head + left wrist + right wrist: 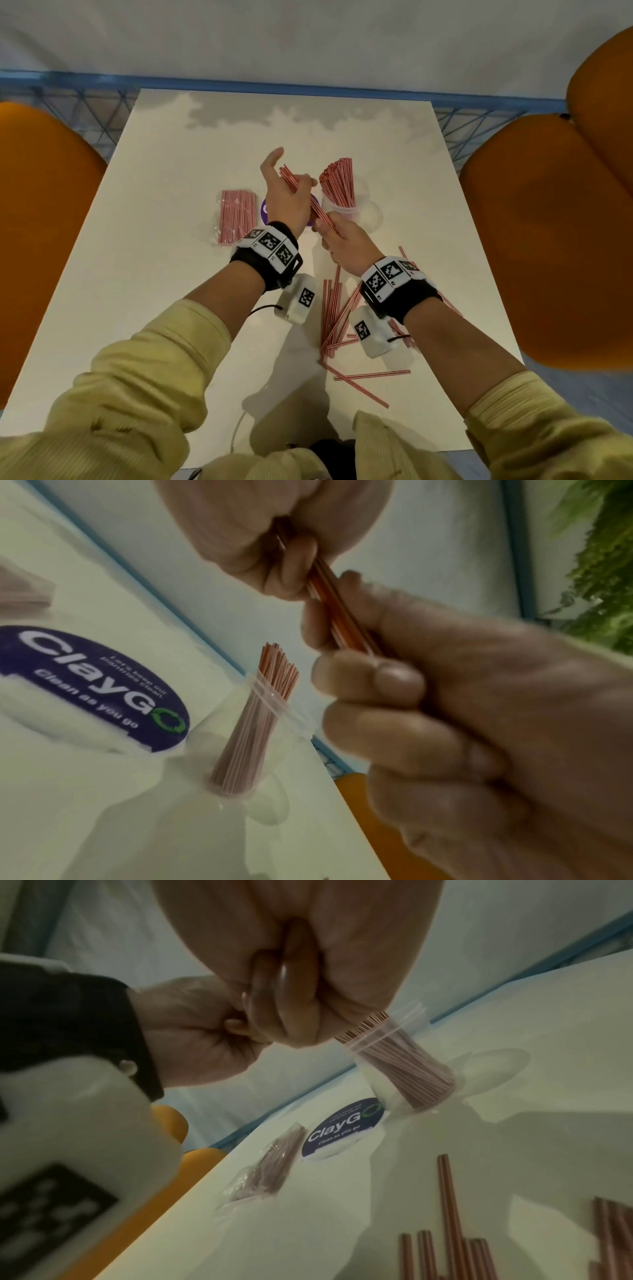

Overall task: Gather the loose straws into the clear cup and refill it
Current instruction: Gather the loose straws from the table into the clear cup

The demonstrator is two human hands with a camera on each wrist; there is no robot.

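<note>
Both hands hold one bundle of red-and-white striped straws (301,195) slanted above the table. My left hand (294,186) grips its upper part with curled fingers, thumb sticking up. My right hand (329,229) grips the lower end. In the left wrist view the bundle (337,612) runs from my left hand (291,569) into my right fist (377,683). The clear cup (344,209) stands just right of the hands, with many straws (337,180) upright in it. Several loose straws (334,308) lie on the table under my right wrist; some are hidden by it.
A wrapped pack of straws (236,216) lies left of the hands, beside a purple round sticker (265,209). The white table (164,274) has orange chairs on the left (41,212) and on the right (548,240). Blue netting (89,106) runs behind the far edge.
</note>
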